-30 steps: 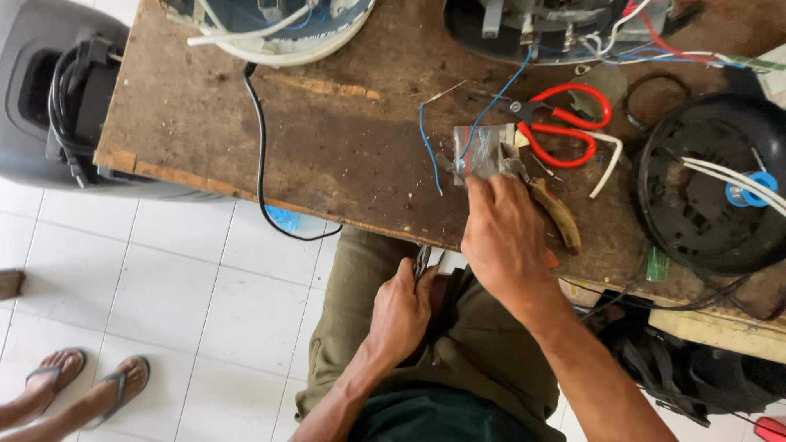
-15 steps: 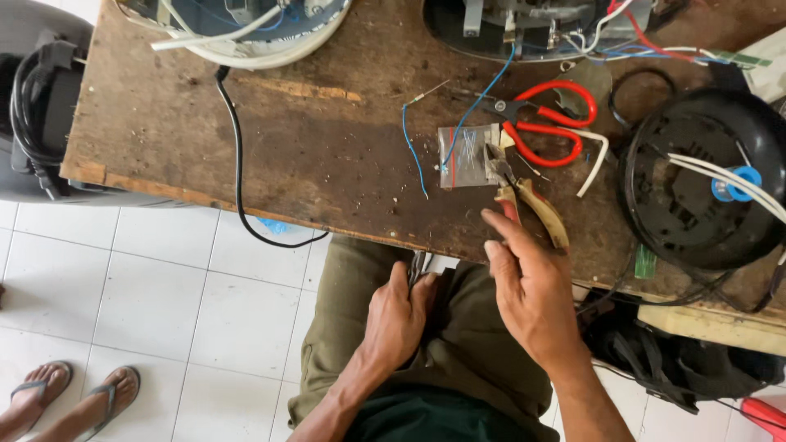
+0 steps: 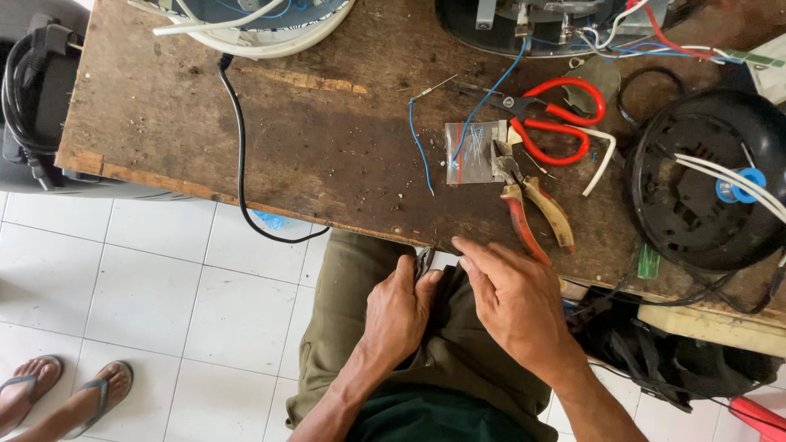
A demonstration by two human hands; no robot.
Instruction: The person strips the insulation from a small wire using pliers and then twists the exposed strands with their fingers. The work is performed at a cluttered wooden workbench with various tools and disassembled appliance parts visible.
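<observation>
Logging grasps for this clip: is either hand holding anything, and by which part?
The left hand grips a small dark tool in the lap, its tip poking out above the fist; what kind cannot be told. The right hand holds nothing.

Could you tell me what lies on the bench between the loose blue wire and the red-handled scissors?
In the head view, a small clear plastic bag lies between the blue wire and the scissors.

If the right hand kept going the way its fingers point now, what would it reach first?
The right hand points left, toward the small dark tool held in the left hand over the lap. It would probably meet that tool first, though depth is unclear.
</observation>
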